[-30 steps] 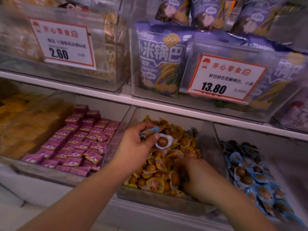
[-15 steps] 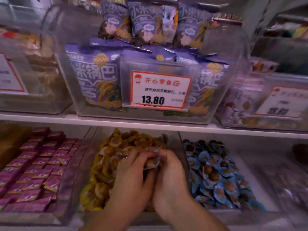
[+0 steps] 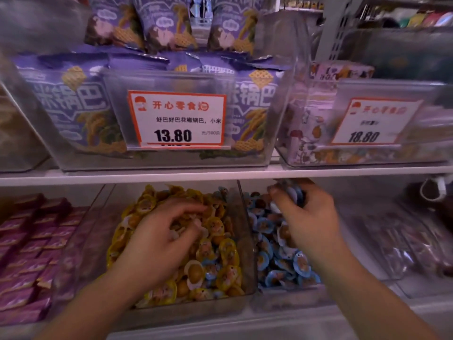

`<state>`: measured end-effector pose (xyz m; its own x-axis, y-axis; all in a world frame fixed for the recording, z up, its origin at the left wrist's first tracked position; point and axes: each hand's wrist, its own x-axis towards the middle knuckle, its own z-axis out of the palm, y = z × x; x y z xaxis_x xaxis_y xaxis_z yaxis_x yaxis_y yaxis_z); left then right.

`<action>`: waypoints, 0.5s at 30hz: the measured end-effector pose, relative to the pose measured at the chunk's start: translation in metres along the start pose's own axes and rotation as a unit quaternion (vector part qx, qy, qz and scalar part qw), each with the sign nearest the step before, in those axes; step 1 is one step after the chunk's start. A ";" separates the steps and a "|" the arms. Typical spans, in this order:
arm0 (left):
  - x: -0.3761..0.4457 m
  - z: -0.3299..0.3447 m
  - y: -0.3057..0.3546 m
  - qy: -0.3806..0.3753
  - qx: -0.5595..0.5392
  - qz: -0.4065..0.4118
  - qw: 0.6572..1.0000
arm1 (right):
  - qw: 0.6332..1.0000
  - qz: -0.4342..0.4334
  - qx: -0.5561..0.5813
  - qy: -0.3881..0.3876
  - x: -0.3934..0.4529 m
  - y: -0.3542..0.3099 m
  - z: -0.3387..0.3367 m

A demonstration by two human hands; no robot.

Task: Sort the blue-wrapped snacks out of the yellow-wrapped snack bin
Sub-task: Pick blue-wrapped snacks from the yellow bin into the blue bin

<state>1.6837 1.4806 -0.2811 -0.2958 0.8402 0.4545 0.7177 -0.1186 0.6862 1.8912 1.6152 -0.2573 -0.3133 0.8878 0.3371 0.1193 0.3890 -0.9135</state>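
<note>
Left hand: the left hand (image 3: 161, 239) lies palm down on the pile in the yellow-wrapped snack bin (image 3: 186, 307), fingers loosely curled and reaching toward 1 o'clock among the wrappers; the fingertips are blurred, so I cannot tell whether they pinch a piece.
Right hand: the right hand (image 3: 304, 217) hangs over the far part of the neighbouring blue bin (image 3: 289, 300), fingers and thumb curled round a small bunch of blue-wrapped snacks (image 3: 293, 191) that stick out at 12 o'clock from the knuckles.
Yellow bin: a clear tub on the lower shelf, heaped with yellow-wrapped snacks (image 3: 220, 227), each a round brown piece in a sealed cup.
Strays: a few blue-wrapped pieces (image 3: 211, 272) lie among the yellow ones near the front of the tub, at 5 o'clock from the left hand.
Blue bin: just beside the yellow tub at its 3 o'clock, filled with blue wrappers (image 3: 282, 266); a clear wall parts the two.
Purple packs: rows of small purple packets (image 3: 31, 244) fill the bin at 9 o'clock from the yellow tub.
Upper shelf: a white shelf edge (image 3: 147, 176) runs above the bins at 12 o'clock; over it stands a clear tub of purple bags with a price tag (image 3: 176, 119) reading 13.80, and at its 3 o'clock a second tag (image 3: 372, 121) reading 18.80.
</note>
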 end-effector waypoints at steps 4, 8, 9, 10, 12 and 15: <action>0.035 0.030 -0.012 -0.074 0.143 0.031 0.986 | 0.960 0.031 -0.268 -0.075 0.007 0.043 -0.016; 0.077 0.073 -0.036 -0.182 0.348 0.081 0.916 | 0.988 -0.017 -0.140 -0.057 -0.009 0.037 0.010; 0.085 0.080 -0.042 -0.221 0.390 0.075 0.891 | 0.990 -0.015 -0.102 -0.100 -0.014 0.033 0.020; 0.092 0.084 -0.047 -0.263 0.413 0.063 0.870 | 0.986 -0.014 -0.090 -0.139 -0.020 0.032 0.030; 0.100 0.085 -0.054 -0.326 0.405 0.028 0.854 | 0.978 -0.034 -0.121 -0.169 -0.026 0.031 0.044; 0.100 0.069 -0.058 -0.346 0.398 0.033 0.849 | 0.976 -0.043 -0.132 -0.166 -0.023 0.031 0.046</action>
<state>1.6556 1.6078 -0.3148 0.0049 0.9882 -0.1534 0.9985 -0.0133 -0.0535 1.8584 1.5952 -0.3040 -0.6162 0.7369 0.2780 0.3043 0.5483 -0.7790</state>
